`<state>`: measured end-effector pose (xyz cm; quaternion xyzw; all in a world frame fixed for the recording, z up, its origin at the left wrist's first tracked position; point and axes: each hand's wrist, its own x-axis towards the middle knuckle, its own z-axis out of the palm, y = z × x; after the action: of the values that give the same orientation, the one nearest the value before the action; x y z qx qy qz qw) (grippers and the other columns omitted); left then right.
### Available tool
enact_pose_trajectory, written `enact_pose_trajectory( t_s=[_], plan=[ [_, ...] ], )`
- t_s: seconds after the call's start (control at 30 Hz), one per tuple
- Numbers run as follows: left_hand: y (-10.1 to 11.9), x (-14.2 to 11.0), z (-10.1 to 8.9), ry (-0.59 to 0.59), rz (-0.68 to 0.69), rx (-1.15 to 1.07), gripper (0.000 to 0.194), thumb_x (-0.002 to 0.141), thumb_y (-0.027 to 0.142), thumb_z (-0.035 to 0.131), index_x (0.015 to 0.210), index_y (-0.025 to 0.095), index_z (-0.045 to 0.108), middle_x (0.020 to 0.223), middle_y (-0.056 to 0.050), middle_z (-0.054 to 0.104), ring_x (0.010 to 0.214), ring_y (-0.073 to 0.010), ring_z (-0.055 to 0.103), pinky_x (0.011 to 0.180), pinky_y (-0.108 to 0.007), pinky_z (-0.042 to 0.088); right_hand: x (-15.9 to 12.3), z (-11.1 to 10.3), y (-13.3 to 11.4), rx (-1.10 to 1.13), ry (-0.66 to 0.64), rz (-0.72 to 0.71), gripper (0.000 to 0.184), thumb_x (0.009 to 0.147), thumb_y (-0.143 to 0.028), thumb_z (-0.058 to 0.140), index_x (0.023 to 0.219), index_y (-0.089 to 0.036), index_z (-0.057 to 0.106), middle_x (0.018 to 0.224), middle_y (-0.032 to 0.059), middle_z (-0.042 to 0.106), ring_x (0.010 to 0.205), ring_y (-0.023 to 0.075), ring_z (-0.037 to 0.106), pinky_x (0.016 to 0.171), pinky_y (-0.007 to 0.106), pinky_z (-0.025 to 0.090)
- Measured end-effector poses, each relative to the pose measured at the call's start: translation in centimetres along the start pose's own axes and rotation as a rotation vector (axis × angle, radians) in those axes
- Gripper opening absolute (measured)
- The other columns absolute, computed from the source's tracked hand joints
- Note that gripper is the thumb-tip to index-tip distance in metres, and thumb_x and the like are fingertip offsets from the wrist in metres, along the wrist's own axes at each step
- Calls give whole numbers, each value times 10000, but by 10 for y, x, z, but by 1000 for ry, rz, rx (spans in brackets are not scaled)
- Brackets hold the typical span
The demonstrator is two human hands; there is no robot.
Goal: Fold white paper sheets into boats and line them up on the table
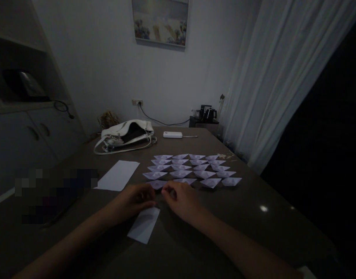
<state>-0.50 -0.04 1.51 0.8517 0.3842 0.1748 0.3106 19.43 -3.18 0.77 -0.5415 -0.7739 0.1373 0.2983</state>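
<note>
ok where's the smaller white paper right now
In the head view, the smaller white paper lies on the table, left of centre, just on the near side of the left hand, with the paper boats beyond.

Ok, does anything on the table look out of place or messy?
Pale bits lie scattered on the table, just right of the back row of paper boats; they're too small to identify but look untidy beside such neat rows. The white handbag also gapes open. Pixelation at left hides that part.
</note>
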Motion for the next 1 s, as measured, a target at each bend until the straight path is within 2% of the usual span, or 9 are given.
enact_pose_trajectory(
  t_s=[0.13, 0.27, 0.43, 0.57, 0.73, 0.9, 1.0],
  plan=[
    [-1, -4, -1, -57, 40, 124, 299, 729, 424, 716, 906, 198, 631, 869, -21, 633, 760, -182, 585, 635, -258, 426, 0, 3, 3, -53, 21, -9, 143, 857, -239, 536, 859, -193, 672, 750, 11, 694, 606, 121, 583, 551, 234, 313],
    [-3, -4, -6, -55, -6, 229, 331, 715, 489, 708, 859, 202, 627, 807, -12, 625, 723, -186, 578, 601, -254, 398, 1, 5, 5, -84, 50, -11, 140, 853, -236, 537, 821, -190, 665, 737, 9, 692, 619, 126, 587, 545, 236, 296],
    [-2, -5, -8, -103, -64, 310, 355, 678, 505, 720, 854, 214, 617, 822, -15, 641, 736, -203, 593, 595, -262, 382, 2, 6, 5, -95, 18, -3, 147, 859, -227, 529, 823, -194, 667, 709, 2, 679, 590, 118, 568, 529, 231, 274],
    [2, -7, -5, -114, -89, 285, 374, 684, 476, 722, 928, 215, 611, 866, -25, 643, 775, -217, 596, 617, -270, 394, 1, 7, 5, -110, 21, -16, 141, 857, -223, 528, 832, -196, 664, 696, -3, 668, 600, 119, 571, 537, 229, 279],
    [1, -5, -5, -92, -79, 277, 340, 669, 481, 725, 800, 202, 584, 819, -22, 630, 728, -204, 574, 595, -265, 382, 1, 8, 5, -95, 33, -27, 145, 849, -224, 528, 828, -199, 669, 689, 1, 669, 585, 117, 567, 530, 232, 284],
    [-3, -1, -3, -107, -88, 148, 223, 736, 375, 666, 712, 191, 541, 664, 24, 568, 614, -153, 523, 540, -237, 355, -1, 7, 3, -69, 29, -50, 153, 848, -211, 520, 828, -196, 671, 693, 3, 673, 593, 119, 579, 543, 231, 316],
    [-8, 1, -1, -37, -82, 22, 224, 748, 382, 665, 757, 187, 555, 637, 38, 544, 589, -142, 506, 530, -235, 356, -1, 6, 2, 0, -13, -65, 145, 839, -214, 538, 846, -193, 681, 711, 7, 681, 606, 121, 587, 551, 226, 346]
  ],
)
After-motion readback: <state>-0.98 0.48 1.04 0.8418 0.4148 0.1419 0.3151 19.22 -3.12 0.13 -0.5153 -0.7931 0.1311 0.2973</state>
